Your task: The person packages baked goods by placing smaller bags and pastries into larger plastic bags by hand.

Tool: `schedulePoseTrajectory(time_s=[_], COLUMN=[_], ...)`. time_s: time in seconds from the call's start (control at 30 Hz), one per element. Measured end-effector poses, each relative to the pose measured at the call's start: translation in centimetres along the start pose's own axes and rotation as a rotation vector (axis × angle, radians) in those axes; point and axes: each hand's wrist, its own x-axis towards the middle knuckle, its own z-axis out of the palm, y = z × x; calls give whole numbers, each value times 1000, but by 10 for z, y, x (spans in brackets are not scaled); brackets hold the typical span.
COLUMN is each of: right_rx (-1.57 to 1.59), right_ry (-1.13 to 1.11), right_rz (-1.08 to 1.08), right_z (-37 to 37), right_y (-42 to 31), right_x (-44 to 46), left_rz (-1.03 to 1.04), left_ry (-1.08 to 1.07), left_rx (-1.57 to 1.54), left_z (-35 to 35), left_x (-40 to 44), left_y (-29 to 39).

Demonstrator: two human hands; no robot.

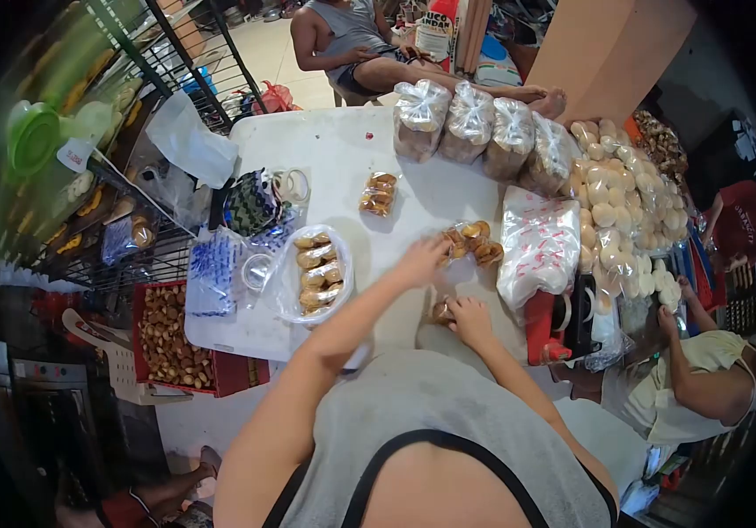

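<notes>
My left hand [424,262] reaches across the white table [334,145]. Its fingers are stretched out and touch the near left side of a small pile of browned pastries [485,248]. Closer to my body, my right hand [471,320] is curled at the edge of a small brown pastry [440,312], partly covered by the fingers. A clear pack of glazed pastries [379,194] lies farther up the table. To the left, a white plastic bag [286,304] holds a row of filled buns [318,273].
Bagged bread [420,123] lines the far edge. Printed plastic bags [539,246], a red tape dispenser [543,330] and packed rolls [611,194] lie right. A red crate [224,374] of small breads is left. People sit at the far side [347,40] and right [704,378].
</notes>
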Motion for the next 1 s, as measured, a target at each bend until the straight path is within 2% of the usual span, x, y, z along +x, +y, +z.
schedulePoseTrajectory(time_s=[0.13,0.17,0.23,0.27,0.33,0.37,0.4,0.43,0.47,0.5,0.53,0.57,0.63,0.67,0.7,0.77,0.83,0.97,1.0], right_rx=[5,-15,-31,43,119,101,85,92,88,85,131,136,95,96,148,204,161,68,-65], right_ry=[-8,-43,-75,-36,2,89,173,166,218,265,222,203,32,27,-29,-100,-293,-154,-148], right_rz=[15,10,10,-53,-113,-169,-224,-223,-274,-325,-418,-424,-469,-500,-438,-376,-294,-255,-246], right_z=[2,11,13,8,-2,-7,-9,-7,-4,-5,-7,-6,-4,-5,-7,-8,-11,14,10], right_y=[5,8,11,12,12,11,10,12,16,18,24,26,29,29,29,27,28,28,22], right_x=[-2,-2,-2,-3,-7,-7,-7,-5,0,4,9,11,20,27,32,34,39,37,35], left_rz=[-51,-50,-57,-56,-173,-171,-340,-512,-449,-463,-421,-377,-378,-400,-424,-461,-193,0,-106], left_ry=[74,76,86,81,17,14,-190,-395,-421,-426,-456,-476,-480,-615,-749,-459,-50,58,169], left_rx=[419,416,244,241,-103,-100,-420,-745,-862,-874,-864,-854,-855,-724,-592,-383,-232,-54,0], left_z=[47,53,55,51,29,14,1,-4,10,9,8,8,13,9,5,4,26,56,73], left_x=[0,2,0,-4,-13,-18,-25,-34,-45,-49,-49,-47,-36,-22,-8,19,41,99,106], left_y=[-4,-9,-22,-22,-16,-13,-9,-7,-16,-12,-10,-8,-12,-16,-20,-19,-18,9,7])
